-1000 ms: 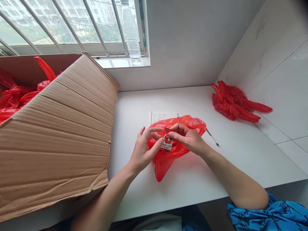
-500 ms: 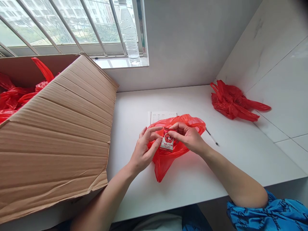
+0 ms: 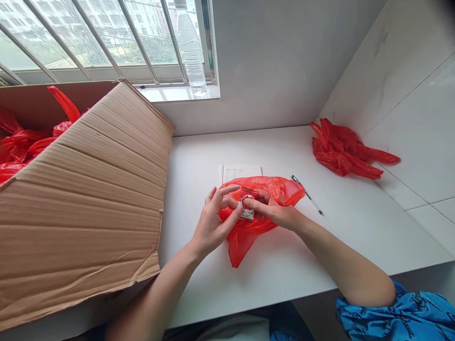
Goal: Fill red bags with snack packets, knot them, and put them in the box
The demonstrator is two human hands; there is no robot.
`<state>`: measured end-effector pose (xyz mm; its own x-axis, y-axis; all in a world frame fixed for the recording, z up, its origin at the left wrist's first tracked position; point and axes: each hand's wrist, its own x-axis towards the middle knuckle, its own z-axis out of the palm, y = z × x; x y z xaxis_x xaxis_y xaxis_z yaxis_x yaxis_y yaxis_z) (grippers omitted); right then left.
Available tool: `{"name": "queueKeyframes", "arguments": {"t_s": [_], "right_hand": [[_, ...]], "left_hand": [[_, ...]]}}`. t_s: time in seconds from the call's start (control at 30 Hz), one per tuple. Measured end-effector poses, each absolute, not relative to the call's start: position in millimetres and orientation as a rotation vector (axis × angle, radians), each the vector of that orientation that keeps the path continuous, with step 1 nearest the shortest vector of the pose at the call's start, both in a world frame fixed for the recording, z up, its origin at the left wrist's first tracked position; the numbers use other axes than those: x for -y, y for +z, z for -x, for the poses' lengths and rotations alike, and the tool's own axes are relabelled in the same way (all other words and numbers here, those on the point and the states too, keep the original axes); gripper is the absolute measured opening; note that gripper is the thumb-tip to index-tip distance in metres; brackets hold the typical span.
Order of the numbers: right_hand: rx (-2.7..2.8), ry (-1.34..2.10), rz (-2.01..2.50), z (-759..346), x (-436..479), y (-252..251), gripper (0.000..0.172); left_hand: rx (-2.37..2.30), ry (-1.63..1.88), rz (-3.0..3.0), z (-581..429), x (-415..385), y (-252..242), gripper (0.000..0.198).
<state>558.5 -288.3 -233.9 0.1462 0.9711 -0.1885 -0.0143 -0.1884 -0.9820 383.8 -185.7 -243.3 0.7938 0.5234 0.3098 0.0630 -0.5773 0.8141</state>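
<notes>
A small red and white printed packet [image 3: 248, 215] is held up over a red plastic bag [image 3: 245, 241] on the white table. My right hand [image 3: 275, 210] pinches the packet, its thumb across the front and the other fingers behind. My left hand [image 3: 216, 215] is at the packet's left edge, thumb and fingertips closed toward it, with the index finger stretched above. Under both hands the bag lies spread and crumpled; what it may contain is hidden.
A large cardboard box [image 3: 88, 203] with red plastic bags [image 3: 28, 142] inside stands on the left. Behind the spread bag lies a sheet of printed paper [image 3: 241, 171]. A pen [image 3: 307, 194] and a crumpled red bag [image 3: 346, 149] lie right. A water bottle [image 3: 192, 52] stands on the windowsill.
My right hand has moved slightly left and down, its thumb now lying across the middle of the packet. The bag's far edge has sunk, uncovering more of the pen.
</notes>
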Motion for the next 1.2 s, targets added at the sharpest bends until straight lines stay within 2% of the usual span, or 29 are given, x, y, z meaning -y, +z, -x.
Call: {"name": "queueKeyframes", "arguments": {"t_s": [0.4,0.47,0.63,0.7,0.8,0.93,1.07,1.2], "right_hand": [[1.053,1.235,1.415,-561,291,-235,0.028],[1.086,1.07,1.521,-563,293,-231,0.027],[1.29,0.356,1.811,-574,293,-227,0.014],[1.364,0.203,1.877,-577,292,-230,0.011],[1.46,0.156,1.875,-579,290,-236,0.022],[1.542,0.099,1.852,-577,288,-243,0.027],[1.662,0.245,1.808,-576,289,-246,0.021],[1.714,0.299,1.891,-580,290,-255,0.017]], "left_hand": [[-0.429,0.657,-2.204,-383,187,-243,0.035],[-0.458,0.684,-2.248,-383,186,-243,0.034],[-0.521,0.7,-2.494,-382,180,-245,0.024],[-0.512,0.674,-2.602,-382,178,-247,0.018],[-0.506,0.608,-2.749,-383,179,-251,0.011],[-0.573,0.478,-2.853,-383,179,-258,0.033],[-0.563,0.431,-2.859,-382,178,-260,0.034],[-0.599,0.486,-2.8,-383,179,-257,0.045]]}}
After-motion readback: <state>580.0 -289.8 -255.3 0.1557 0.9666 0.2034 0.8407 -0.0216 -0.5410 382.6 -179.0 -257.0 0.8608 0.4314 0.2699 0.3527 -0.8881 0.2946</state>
